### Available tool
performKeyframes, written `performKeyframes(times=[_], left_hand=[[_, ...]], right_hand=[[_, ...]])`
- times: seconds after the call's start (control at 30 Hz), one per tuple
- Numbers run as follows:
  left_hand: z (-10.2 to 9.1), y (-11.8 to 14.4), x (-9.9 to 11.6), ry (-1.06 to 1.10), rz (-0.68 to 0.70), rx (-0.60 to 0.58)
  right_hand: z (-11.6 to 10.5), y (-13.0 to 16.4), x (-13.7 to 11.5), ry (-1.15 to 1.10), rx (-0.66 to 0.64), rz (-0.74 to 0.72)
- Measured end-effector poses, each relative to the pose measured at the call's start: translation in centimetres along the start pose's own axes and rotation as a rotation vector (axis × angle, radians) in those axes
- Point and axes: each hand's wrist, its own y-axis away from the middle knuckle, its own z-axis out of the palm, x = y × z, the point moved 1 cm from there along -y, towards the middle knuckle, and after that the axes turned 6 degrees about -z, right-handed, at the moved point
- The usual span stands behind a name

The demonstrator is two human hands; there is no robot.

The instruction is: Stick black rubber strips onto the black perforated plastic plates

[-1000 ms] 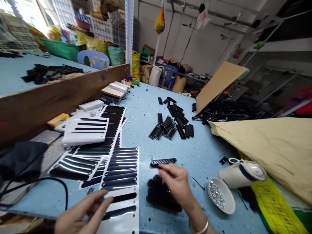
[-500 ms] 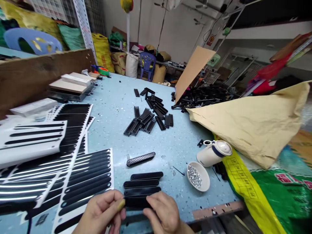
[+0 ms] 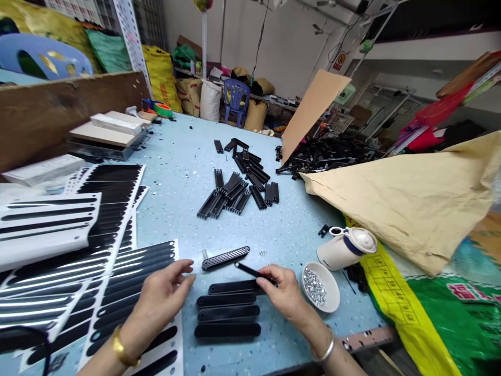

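My right hand [image 3: 282, 288] pinches one end of a slim black strip [image 3: 247, 269], its far end pointing left and raised a little over the farthest bar. My left hand [image 3: 166, 287], fingers apart and holding nothing, hovers over the right edge of a white sheet of black rounded strips [image 3: 133, 279]. Between the hands lie several flat black bars with rounded ends, stacked in a row down the table, the nearest black bar [image 3: 227, 330] at the front. Beyond them rests a bar with a silvery patterned face [image 3: 226, 258].
At right stand a white bowl of small shiny metal pieces [image 3: 332, 290] and a cream-coloured cup [image 3: 332, 256]. A heap of black slotted pieces [image 3: 230, 193] lies mid-table. Brown paper [image 3: 407, 198] and a pile of black parts [image 3: 332, 151] are at the right edge.
My hands have moved apart and away from the nearest black bar, which now lies on the table. My right hand has gone up and right and holds a slim strip; my left has opened.
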Motion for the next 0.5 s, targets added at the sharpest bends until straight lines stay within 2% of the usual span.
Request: performKeyframes(times=[0.1,0.17,0.27,0.43,0.5], left_hand=[[1.1,-1.2,0.2,-0.214,0.185,-0.046],[1.8,-1.8,0.1,-0.261,0.259,-0.059],[2.6,-2.6,-0.2,-0.245,0.305,-0.085],[2.8,-3.2,-0.3,-0.179,0.362,-0.162],[2.7,-3.1,-0.3,-0.159,0.344,-0.161]], right_hand=[[2.2,0.6,0.0,0.008,-0.071,-0.04],[3.0,0.9,-0.4,0.014,-0.112,-0.068],[2.7,0.3,-0.8,0.031,-0.141,-0.127],[1.1,-2.8,-0.1,0.157,-0.02,-0.377],[1.3,-3.9,0.5,0.224,-0.034,-0.445]])
